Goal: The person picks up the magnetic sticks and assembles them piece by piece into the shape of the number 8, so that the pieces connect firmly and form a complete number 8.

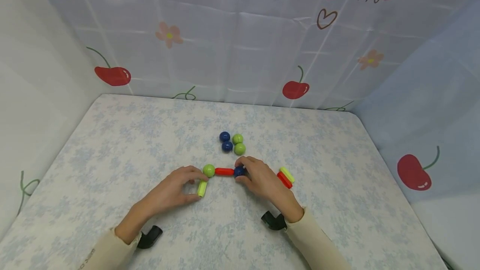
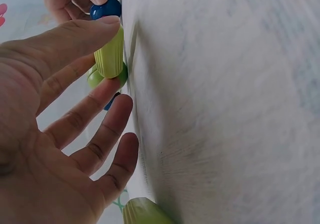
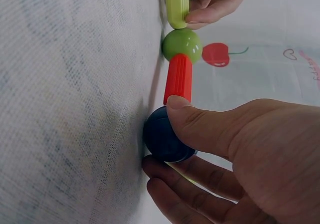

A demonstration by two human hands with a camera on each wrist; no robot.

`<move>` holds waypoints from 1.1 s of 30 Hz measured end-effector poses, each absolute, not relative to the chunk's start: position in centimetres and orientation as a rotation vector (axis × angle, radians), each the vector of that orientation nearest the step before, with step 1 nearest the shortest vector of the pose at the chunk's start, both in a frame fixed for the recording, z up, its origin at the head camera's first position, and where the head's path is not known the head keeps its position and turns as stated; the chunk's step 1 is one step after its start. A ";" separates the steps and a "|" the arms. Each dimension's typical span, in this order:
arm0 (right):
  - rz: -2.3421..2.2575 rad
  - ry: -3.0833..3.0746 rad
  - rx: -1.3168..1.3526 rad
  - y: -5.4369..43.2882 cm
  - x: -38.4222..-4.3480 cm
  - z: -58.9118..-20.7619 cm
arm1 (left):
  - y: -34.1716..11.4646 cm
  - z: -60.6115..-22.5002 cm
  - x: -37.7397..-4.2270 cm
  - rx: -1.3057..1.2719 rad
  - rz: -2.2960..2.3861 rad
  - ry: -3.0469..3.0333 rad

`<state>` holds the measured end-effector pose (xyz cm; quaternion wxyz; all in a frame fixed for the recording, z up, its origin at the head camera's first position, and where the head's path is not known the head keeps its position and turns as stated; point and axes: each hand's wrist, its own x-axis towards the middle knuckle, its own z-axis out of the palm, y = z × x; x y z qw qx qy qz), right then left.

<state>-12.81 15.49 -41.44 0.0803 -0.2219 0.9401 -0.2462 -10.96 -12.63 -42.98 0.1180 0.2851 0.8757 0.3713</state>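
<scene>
A dark blue ball [image 3: 167, 136] sits between the thumb and fingers of my right hand [image 1: 260, 179], which grips it on the cloth. A ribbed red rod [image 1: 224, 171] joins that ball to a green ball [image 1: 208, 170]. My left hand [image 1: 173, 190] holds a ribbed yellow-green rod [image 2: 109, 58], its thumb and fingers about the piece. This rod stands end-on to the green ball [image 3: 182, 45], angled toward the person; whether it is attached, I cannot tell. In the left wrist view, another yellow-green piece [image 2: 144, 212] shows at the bottom edge, mostly cut off.
Behind the hands lie two blue balls [image 1: 226, 141] and two green balls [image 1: 238, 143]. A red rod [image 1: 284, 180] and a yellow-green rod [image 1: 287, 174] rest right of the right hand. Patterned cloth covers the table [image 1: 150, 132]; curtains [image 1: 240, 45] hang along its back and sides.
</scene>
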 end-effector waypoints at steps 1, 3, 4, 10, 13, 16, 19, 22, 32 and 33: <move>-0.733 2.813 -0.665 15.5 -12.8 -41.5 | -12.6 -43.0 -10.9 0.835 1.090 2.562; -0.730 2.815 -0.670 15.5 -12.8 -41.5 | -12.6 -43.1 -10.9 0.830 1.089 2.565; -0.730 2.817 -0.674 15.5 -12.8 -41.5 | -12.6 -43.1 -10.9 0.830 1.087 2.566; -0.735 2.831 -0.698 15.6 -12.7 -41.6 | -12.6 -43.1 -10.8 0.829 1.058 2.590; -0.737 2.830 -0.700 15.6 -12.7 -41.6 | -12.5 -43.1 -10.8 0.835 1.047 2.603; -0.732 2.826 -0.691 15.6 -12.7 -41.5 | -12.5 -43.1 -10.7 0.849 1.062 2.593; -0.726 2.826 -0.684 15.5 -12.8 -41.6 | -12.4 -43.1 -10.7 0.852 1.098 2.565; -0.734 2.824 -0.678 15.6 -12.8 -41.5 | -12.3 -43.1 -10.8 0.842 1.134 2.542; -0.735 2.825 -0.679 15.5 -12.6 -41.5 | -12.3 -43.1 -10.8 0.813 1.215 2.524; -0.734 2.825 -0.679 15.5 -12.6 -41.5 | -12.3 -43.2 -10.8 0.814 1.218 2.525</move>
